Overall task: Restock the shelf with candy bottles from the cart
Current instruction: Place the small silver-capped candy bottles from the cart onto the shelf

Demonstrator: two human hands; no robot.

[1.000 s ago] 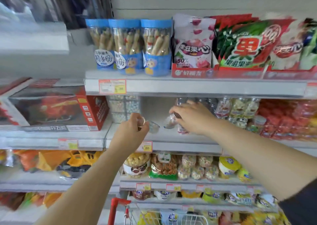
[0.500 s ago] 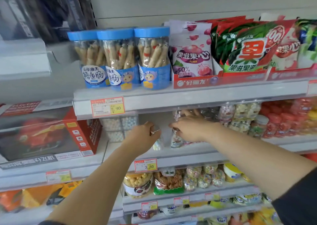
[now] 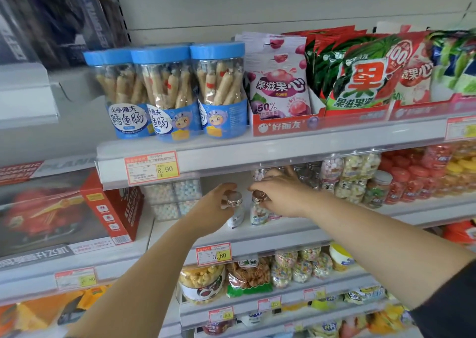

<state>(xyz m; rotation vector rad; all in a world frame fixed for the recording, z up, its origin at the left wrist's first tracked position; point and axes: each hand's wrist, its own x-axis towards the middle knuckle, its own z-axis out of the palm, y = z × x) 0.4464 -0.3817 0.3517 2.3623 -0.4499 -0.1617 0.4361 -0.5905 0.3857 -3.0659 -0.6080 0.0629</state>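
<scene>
Head view is showing the left hand (image 3: 213, 210) gripping a small clear silver-capped candy bottle (image 3: 235, 215), tilted a moment ago, now standing upright on the white middle shelf (image 3: 270, 232) beside a second candy bottle (image 3: 257, 212) the right hand (image 3: 283, 198) is gripping, so both are nearly stocked.

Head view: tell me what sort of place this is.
Almost certainly a shop's snack aisle, a supermarket or convenience store. Printed price tags sit on the shelf rails, identical blue-lidded jars stand in a row, and candy bags sit in branded display boxes.
</scene>
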